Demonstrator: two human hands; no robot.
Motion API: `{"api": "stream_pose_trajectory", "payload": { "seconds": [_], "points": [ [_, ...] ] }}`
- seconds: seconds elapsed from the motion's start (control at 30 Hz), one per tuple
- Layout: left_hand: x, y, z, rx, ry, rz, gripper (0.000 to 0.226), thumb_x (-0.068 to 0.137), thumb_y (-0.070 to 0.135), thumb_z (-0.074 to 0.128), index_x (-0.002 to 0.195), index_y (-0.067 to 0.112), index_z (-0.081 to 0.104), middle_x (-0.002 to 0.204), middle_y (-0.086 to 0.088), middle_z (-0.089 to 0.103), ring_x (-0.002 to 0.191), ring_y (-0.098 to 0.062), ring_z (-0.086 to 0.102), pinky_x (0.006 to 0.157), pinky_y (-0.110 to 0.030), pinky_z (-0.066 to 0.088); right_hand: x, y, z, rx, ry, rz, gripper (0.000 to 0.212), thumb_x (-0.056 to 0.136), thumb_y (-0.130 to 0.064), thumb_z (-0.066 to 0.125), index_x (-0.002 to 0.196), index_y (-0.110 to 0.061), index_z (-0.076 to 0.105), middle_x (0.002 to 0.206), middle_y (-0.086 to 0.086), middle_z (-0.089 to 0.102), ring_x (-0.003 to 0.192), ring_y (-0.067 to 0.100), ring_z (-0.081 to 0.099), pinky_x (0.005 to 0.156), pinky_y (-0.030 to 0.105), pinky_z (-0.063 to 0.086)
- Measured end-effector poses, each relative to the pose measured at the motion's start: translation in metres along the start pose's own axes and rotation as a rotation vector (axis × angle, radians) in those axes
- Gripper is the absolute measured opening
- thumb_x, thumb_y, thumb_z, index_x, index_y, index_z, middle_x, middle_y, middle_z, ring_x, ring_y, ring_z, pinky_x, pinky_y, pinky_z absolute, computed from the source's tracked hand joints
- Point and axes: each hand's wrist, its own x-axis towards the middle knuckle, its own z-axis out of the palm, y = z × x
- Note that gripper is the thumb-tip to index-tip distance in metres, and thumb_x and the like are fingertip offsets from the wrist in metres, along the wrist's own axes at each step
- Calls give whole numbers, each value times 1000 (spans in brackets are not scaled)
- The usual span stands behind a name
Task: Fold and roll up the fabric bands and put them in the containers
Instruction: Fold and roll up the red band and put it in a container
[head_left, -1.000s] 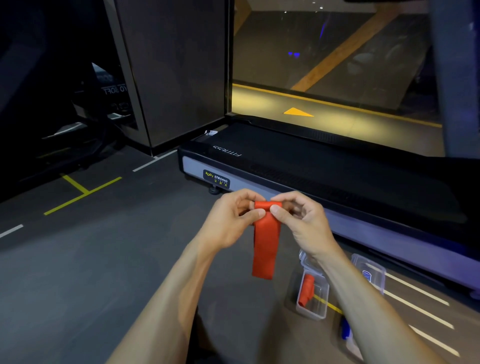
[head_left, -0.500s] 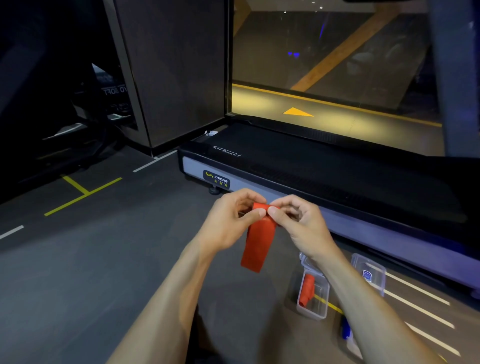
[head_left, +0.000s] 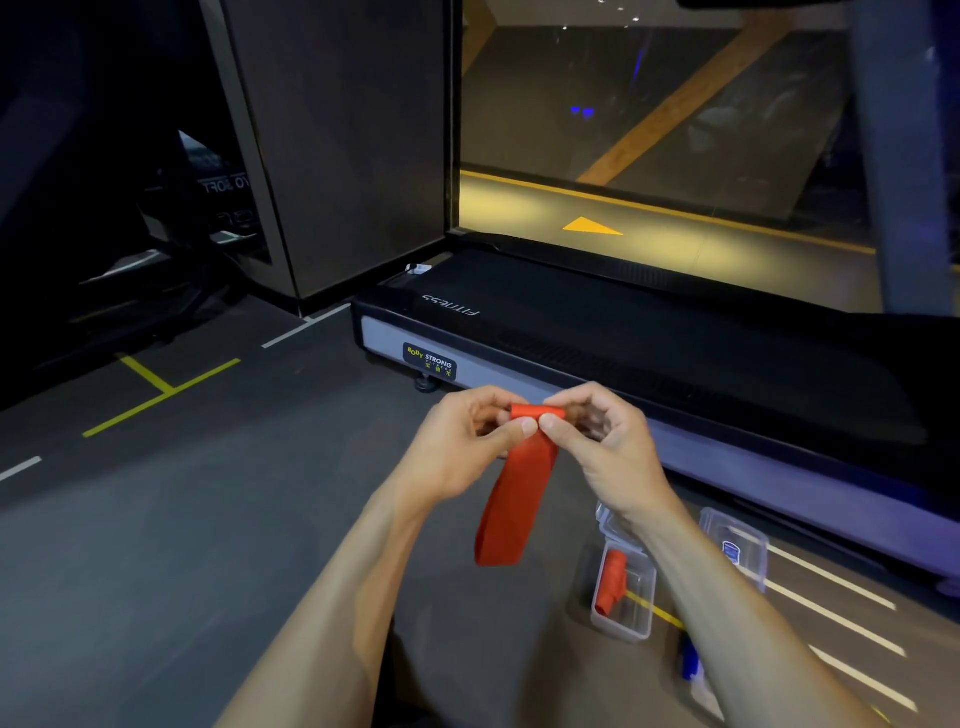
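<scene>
Head view: both hands are raised above the gym floor (head_left: 156, 545), just in front of the treadmill (head_left: 649, 332). The left hand (head_left: 457, 447) and the right hand (head_left: 602, 447) each pinch the top of the red band (head_left: 514, 499) between thumb and fingers, so both are grasping it, thumb tips nearly touching. A small roll sits at the top between them, and the tail hangs free and slightly tilted to the left.

Compared with a second ago, the hanging tail looks shorter and the roll at the top tighter. My judgement is that the rolling is under way and perhaps a third done, with most of the length left to wind.

On the floor below the right forearm, near the treadmill's front edge, stands an open clear container (head_left: 623, 597) already holding a rolled red band (head_left: 612, 579). A second clear box (head_left: 735, 545) lies just beyond it, and something blue (head_left: 690, 660) shows beside the forearm; I cannot tell what it is.

The floor to the left gives plenty of room. The tail hangs clear of everything, well apart from the container.
</scene>
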Motion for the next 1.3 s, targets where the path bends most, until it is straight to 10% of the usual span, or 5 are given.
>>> {"api": "stream_pose_trajectory", "payload": {
  "seconds": [0.2, 0.47, 0.83, 1.3],
  "points": [
    [0, 0, -3, 45, 39, 85, 18, 90, 22, 72, 107, 13, 72, 90, -6, 75, 89, -27, 73, 88, -45, 57, -1, -1, 4, 149, -47, 104, 16, 91, -6, 75, 105, -9, 69, 91, 9, 74, 83, 12, 69, 77, 23, 54],
    [-3, 2, -1, -38, -1, 37, 19, 93, 21, 70, 110, 13, 67, 89, -14, 68, 83, -20, 64, 80, -45, 56, -2, -3, 5, 93, -39, 57, 10, 93, -9, 74, 102, -10, 70, 93, 13, 75, 86, 20, 70, 88, 47, 55],
    [-2, 4, 0, -9, 23, 76, 24, 92, 21, 68, 111, 8, 68, 98, -15, 75, 91, -24, 71, 89, -43, 56, -2, -2, 5, 212, -60, 137, 9, 96, -10, 70, 103, -7, 67, 86, 7, 70, 79, 15, 65, 75, 28, 53],
    [-2, 2, 0, -29, 6, -51, 12, 93, 4, 72, 105, 4, 71, 88, -18, 75, 87, -26, 75, 87, -44, 60, -1, -2, 4, 75, 43, 42, 6, 91, -11, 76, 92, -14, 71, 83, -5, 72, 84, 14, 66, 89, 54, 54]
  ]
}}
